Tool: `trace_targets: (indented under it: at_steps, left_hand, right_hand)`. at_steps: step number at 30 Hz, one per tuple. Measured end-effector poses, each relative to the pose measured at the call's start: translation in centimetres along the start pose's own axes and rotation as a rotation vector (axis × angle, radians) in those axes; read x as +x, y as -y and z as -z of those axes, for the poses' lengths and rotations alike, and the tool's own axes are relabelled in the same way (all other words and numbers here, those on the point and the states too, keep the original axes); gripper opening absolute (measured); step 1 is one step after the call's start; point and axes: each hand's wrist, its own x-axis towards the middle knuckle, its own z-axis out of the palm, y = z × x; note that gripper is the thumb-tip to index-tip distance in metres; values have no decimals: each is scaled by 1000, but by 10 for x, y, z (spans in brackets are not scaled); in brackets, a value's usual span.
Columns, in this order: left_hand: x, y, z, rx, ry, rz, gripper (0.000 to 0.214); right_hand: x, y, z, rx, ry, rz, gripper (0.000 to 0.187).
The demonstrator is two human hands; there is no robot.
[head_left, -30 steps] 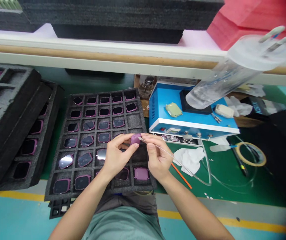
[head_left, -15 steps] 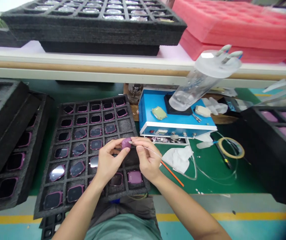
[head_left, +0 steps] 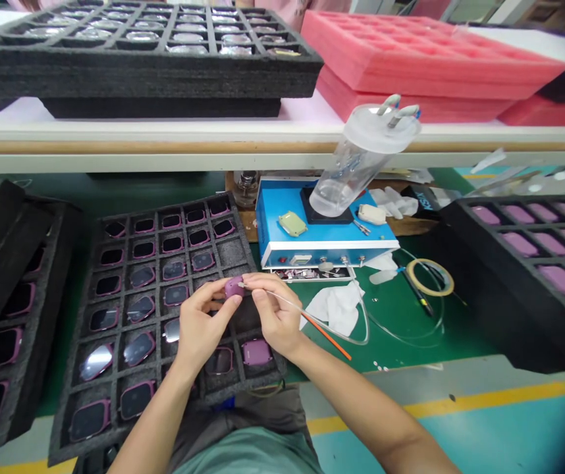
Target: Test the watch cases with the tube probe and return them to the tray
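Observation:
My left hand (head_left: 199, 326) is closed round a small purple watch case (head_left: 234, 286), held above a black foam tray (head_left: 95, 232). My right hand (head_left: 272, 315) pinches a thin clear tube (head_left: 329, 327) whose tip meets the case. The tube curves away to the right over the green mat. The tray under my hands has a grid of pockets, most of them holding purple-rimmed watch cases with dark or mirrored faces. One purple case (head_left: 256, 352) lies back-up in a near pocket.
A blue box machine (head_left: 307, 242) with a clear lidded jar (head_left: 359, 158) stands behind my hands. White wipes (head_left: 336, 307), an orange stick (head_left: 328, 336) and a tape roll (head_left: 430, 277) lie right. More black trays (head_left: 524, 276) flank both sides; black and red foam trays (head_left: 425, 62) fill the shelf.
The view has tilted up and swung right, so the shelf trays and the right-hand tray come into sight. My hands keep the same hold on the case and the tube.

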Motion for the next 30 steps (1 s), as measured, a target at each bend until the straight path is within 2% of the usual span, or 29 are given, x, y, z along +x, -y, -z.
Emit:
trace_targets:
  at_steps: [30]
  left_hand:
    - [0, 2, 1, 15, 10, -3, 31]
  right_hand:
    - [-1, 1, 0, -28, -2, -12, 19]
